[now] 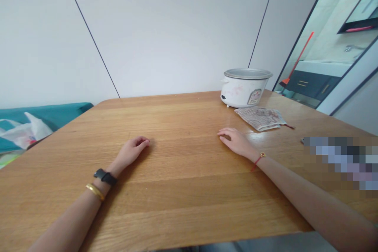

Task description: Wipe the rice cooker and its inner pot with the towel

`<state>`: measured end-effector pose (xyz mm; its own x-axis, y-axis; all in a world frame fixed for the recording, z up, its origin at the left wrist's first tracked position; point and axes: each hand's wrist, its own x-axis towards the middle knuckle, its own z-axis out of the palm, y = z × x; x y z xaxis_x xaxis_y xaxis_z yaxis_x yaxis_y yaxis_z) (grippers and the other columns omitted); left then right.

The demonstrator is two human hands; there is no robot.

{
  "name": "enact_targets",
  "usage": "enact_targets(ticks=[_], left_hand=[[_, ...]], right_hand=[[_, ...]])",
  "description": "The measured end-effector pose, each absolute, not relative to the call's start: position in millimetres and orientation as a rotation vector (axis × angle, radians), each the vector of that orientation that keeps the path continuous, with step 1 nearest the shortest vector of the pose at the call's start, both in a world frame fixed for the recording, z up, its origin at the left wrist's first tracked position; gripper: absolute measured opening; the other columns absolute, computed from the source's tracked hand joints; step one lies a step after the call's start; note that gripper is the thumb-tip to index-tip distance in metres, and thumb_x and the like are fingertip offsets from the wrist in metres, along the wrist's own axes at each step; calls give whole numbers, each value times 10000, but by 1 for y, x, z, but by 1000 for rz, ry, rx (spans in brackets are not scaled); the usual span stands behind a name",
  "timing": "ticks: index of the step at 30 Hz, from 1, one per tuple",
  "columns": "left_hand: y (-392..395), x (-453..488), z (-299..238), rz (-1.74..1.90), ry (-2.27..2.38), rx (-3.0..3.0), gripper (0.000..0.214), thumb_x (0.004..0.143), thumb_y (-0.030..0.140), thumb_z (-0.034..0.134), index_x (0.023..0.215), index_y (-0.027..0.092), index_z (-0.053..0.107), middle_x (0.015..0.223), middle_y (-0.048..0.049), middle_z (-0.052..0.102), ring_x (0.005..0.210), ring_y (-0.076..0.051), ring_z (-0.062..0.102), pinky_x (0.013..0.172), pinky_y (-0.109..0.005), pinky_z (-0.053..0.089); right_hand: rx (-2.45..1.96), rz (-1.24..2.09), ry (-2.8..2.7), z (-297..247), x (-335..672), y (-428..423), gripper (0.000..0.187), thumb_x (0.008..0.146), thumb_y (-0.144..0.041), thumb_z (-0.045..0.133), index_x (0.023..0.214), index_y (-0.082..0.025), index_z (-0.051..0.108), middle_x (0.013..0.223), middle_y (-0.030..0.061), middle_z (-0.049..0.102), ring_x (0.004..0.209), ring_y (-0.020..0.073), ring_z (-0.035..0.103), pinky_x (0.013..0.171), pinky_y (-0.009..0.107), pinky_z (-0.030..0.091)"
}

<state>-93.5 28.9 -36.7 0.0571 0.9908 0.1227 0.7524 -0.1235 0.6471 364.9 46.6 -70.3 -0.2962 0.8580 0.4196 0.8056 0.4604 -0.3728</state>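
My left hand (133,151) rests on the wooden table (183,201) left of the middle. Its fingers are curled in with the thumb lying against them, and no object shows in it. Across the table, my right hand (236,143) lies with its fingers loosely stretched and the thumb apart, holding nothing. Just beyond the right hand is a folded checked cloth (260,118) with a brown cord at one corner. Behind the cloth stands a white rice cooker (240,91) without a lid, a grey rim round its top; its inside is mostly hidden.
At the right, a blurred-out patch (342,161) covers something on the table. A white plastic bag (26,132) sits on a teal seat (67,112) at the left. Behind the table rises a pale wall (171,31); an orange broom (298,61) stands through the doorway.
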Motion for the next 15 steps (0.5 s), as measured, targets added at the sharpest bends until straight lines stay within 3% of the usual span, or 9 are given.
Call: enact_targets(ticks=[3,7,9,12,15], left_hand=[[28,-92,-35,770,1753,1928,487,817,635,512,894,201,719,913,-63,764,886,-272,683,816,-359,489],[30,-91,-33,709,1743,1931,516,824,658,530,972,209,737,990,-70,773,942,-295,694,854,-380,497],[32,-92,-33,695,1737,1930,531,819,673,536,978,209,740,1015,-77,774,972,-304,695,881,-388,496],[34,-96,-35,703,1702,1918,543,810,677,549,983,198,739,1049,-91,773,1008,-310,691,915,-396,491],[34,-98,-35,717,1677,1901,544,808,671,559,996,192,737,1067,-96,770,1018,-311,688,934,-402,491]], right_hand=[[-1420,88,-2175,-67,361,45,264,947,-242,513,1049,-204,753,1192,94,728,1135,256,652,1056,490,471],[-1545,-52,-2248,-54,336,48,309,972,-220,466,1133,-252,728,1275,69,696,1239,287,584,1133,642,306],[-1488,-23,-2350,-47,316,53,362,987,-203,426,1212,-270,702,1322,61,672,1267,267,563,1145,606,305],[-1361,78,-2494,-39,285,64,431,1000,-197,377,1322,-265,655,1383,63,634,1285,241,551,1104,490,400],[-1378,42,-2552,-36,268,67,438,985,-198,391,1320,-260,666,1436,72,595,1354,283,492,1127,559,354]])
